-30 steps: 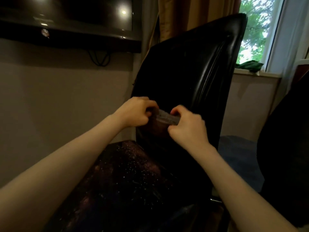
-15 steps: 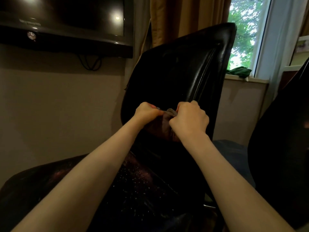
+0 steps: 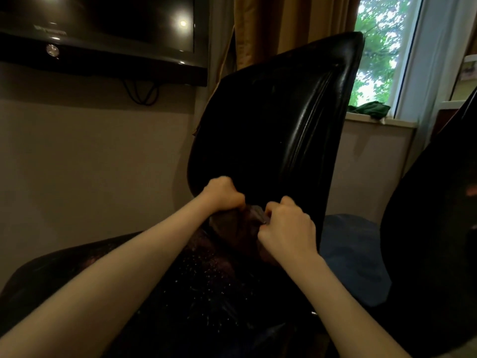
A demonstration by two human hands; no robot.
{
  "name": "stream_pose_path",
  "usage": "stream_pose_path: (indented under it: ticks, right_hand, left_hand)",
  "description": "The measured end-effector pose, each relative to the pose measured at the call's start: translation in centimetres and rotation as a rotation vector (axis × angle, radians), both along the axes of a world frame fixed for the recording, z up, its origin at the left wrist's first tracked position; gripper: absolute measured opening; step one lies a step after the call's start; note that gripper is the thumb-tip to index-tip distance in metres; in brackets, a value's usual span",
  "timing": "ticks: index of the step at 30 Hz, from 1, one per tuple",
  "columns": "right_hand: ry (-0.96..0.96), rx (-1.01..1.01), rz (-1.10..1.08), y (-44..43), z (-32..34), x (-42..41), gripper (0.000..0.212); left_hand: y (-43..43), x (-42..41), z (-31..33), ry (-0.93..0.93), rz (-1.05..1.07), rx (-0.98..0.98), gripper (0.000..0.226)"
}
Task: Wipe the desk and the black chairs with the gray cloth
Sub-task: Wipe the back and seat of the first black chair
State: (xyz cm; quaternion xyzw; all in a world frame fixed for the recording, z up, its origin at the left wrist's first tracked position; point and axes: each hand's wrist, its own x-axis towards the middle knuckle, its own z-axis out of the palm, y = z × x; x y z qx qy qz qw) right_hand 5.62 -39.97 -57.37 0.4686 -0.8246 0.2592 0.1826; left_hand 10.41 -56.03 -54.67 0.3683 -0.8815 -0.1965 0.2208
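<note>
A black chair stands in front of me, its shiny backrest upright and its seat speckled with pale crumbs. The gray cloth hangs bunched low against the backrest, just above the seat. My left hand grips the cloth's left top edge with curled fingers. My right hand pinches its right top edge. Most of the cloth is dark and partly hidden between my hands.
A second black chair rises at the right edge. A wall-mounted TV with dangling cables is at upper left. A window sill with a green cloth lies behind the chair. A blue surface shows between the chairs.
My hands have drawn closer together and the cloth, stretched flat a second ago, is now bunched between them. The view shifted slightly to the left and down.
</note>
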Motion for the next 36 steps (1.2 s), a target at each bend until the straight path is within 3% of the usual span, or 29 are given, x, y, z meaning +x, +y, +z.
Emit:
stream_pose_path:
  ticks: [3, 7, 11, 16, 21, 24, 30, 33, 36]
  right_hand:
    - [0.033, -0.165, -0.002, 0.3, 2.8, -1.3, 0.013]
    - [0.015, -0.225, -0.021, 0.5, 2.6, -2.3, 0.016]
    - [-0.019, -0.105, -0.011, 0.4, -2.6, -2.2, 0.018]
    - [-0.206, 0.085, -0.004, 2.3, -10.9, -3.8, 0.015]
    - [-0.124, -0.122, 0.014, 5.2, -9.9, -7.3, 0.007]
    - [-0.023, -0.214, 0.117, 5.9, -9.1, -8.4, 0.013]
    - [0.100, -0.565, 0.177, 6.5, -5.8, -9.1, 0.020]
    - [0.069, -0.525, 0.125, 5.1, -3.1, -10.1, 0.022]
    - [-0.033, -0.442, 0.068, 3.7, -3.9, -10.6, 0.026]
  left_hand:
    - [1.4, -0.1, 4.1, 0.177, -0.032, -0.109, 0.021]
    - [3.0, -1.2, 4.7, 0.128, -0.055, -0.172, 0.014]
    - [2.5, -1.1, 0.1, -0.020, -0.025, -0.114, 0.014]
    - [4.6, -2.6, -9.2, -0.154, -0.058, -0.078, 0.030]
    - [5.1, -4.1, -8.0, -0.041, -0.063, 0.140, 0.034]
    - [5.8, -3.5, -7.5, 0.025, -0.044, 0.195, 0.022]
    - [6.8, -1.7, -5.1, 0.449, -0.002, 0.289, 0.035]
    - [7.3, -1.9, -3.7, 0.563, 0.006, 0.260, 0.037]
    - [7.6, -1.9, -3.6, 0.509, -0.020, 0.165, 0.035]
